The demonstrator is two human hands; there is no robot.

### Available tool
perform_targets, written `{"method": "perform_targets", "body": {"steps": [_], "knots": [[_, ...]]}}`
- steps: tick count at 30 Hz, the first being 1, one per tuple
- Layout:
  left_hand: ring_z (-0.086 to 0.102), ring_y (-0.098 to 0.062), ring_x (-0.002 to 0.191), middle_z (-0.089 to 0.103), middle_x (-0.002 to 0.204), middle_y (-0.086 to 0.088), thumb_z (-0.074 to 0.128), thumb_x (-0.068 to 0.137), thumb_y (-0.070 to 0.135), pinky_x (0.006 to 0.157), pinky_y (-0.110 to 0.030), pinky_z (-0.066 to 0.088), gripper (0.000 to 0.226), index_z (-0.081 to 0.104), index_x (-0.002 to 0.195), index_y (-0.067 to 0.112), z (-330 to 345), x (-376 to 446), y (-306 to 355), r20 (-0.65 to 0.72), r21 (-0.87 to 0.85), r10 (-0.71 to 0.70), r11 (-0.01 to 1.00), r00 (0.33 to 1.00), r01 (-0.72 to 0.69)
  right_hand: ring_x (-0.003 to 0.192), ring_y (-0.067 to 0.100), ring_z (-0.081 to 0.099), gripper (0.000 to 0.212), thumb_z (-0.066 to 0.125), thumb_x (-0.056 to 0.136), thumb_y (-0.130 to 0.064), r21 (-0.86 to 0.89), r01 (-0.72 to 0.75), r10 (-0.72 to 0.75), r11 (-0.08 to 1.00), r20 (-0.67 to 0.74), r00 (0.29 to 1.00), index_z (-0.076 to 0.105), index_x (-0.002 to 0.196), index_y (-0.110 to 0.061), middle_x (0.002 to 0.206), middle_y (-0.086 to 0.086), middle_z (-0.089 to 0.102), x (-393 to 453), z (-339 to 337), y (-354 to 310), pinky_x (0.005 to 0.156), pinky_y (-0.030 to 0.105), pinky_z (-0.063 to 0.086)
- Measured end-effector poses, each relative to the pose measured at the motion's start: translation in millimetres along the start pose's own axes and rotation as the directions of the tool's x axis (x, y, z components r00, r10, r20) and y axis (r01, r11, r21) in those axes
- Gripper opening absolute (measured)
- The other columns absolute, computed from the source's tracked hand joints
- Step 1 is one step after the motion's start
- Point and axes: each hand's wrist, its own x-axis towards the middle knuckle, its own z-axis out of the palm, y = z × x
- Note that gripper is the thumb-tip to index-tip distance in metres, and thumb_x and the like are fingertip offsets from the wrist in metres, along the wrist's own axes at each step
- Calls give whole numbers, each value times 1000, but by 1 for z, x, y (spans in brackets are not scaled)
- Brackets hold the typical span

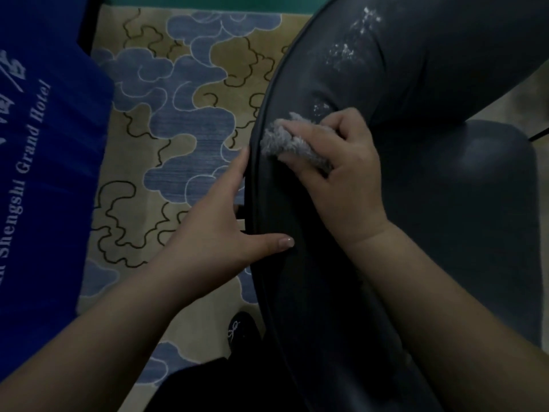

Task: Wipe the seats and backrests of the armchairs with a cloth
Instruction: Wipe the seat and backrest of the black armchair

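Dimly lit, the dark armchair (430, 203) runs off the right edge, its seat hard to make out. The right hand (341, 171) curls round a grey cloth (285, 141), pressing it against the backrest near white smears (341, 55). The left hand (219, 221) lies flat, fingers spread, on the chair's rim.

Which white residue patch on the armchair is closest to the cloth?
The small lowest patch, just above the grey cloth the right hand grips. The middle patch and top patch sit farther up the backrest.
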Motion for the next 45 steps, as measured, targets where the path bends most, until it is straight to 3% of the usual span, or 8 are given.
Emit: {"method": "perform_targets", "body": {"steps": [7,11,16,25,31,38,43,45], "knots": [[49,8,120,37,134,44,86,54,45,94,-32,52,115,14,143,59,-10,20,9,28,32,-7,999,1000,6,82,21,51,34,73,81,-13,75,-37,35,997,23,999,67,115,-18,90,7,48,-28,-4,-2,74,35,48],[54,12,110,43,122,49,87,63,28,83,-16,53,108,19,142,58,-18,40,13,78,11,36,999,996,-37,81,24,51,30,71,84,-21,-3,-52,52,999,-57,997,69,114,-16,88,11,49,14,5,8,76,38,48],[47,22,110,43,123,48,87,61,29,79,-1,43,114,17,148,49,-28,62,17,136,59,70,995,988,-79,84,13,51,40,71,82,-12,107,-201,211,974,-87,974,59,117,-26,91,4,47,-14,3,-2,79,14,42],[41,26,111,32,120,55,88,53,40,78,2,42,125,1,139,66,-45,95,22,238,134,28,989,971,-62,84,11,53,37,72,83,-18,140,-401,423,905,-209,882,60,114,-33,91,3,47,45,15,19,80,8,39],[39,3,131,25,147,36,85,43,55,105,-33,43,128,-2,135,70,-52,119,39,371,219,31,968,928,-120,82,0,52,39,70,79,-13,240,-438,487,866,-213,847,64,110,-36,88,2,51,5,12,-7,76,6,39],[40,4,130,28,147,33,82,41,59,104,-32,43,125,0,135,72,-53,123,33,361,203,61,969,931,-142,83,8,52,36,72,82,-17,180,-480,513,858,-289,808,63,114,-32,89,4,48,54,23,16,77,9,39],[36,31,112,33,124,51,76,49,62,80,5,36,118,3,141,64,-54,129,35,326,177,97,971,940,-162,84,6,54,38,71,79,-11,243,-432,488,869,-268,831,65,112,-30,89,5,51,16,20,-4,78,9,41],[34,36,105,34,113,56,76,51,59,74,9,31,116,6,144,58,-54,134,38,313,153,100,976,945,-154,87,7,56,39,72,79,-11,226,-433,483,873,-263,835,65,112,-29,88,4,50,24,20,2,81,9,41]]}}
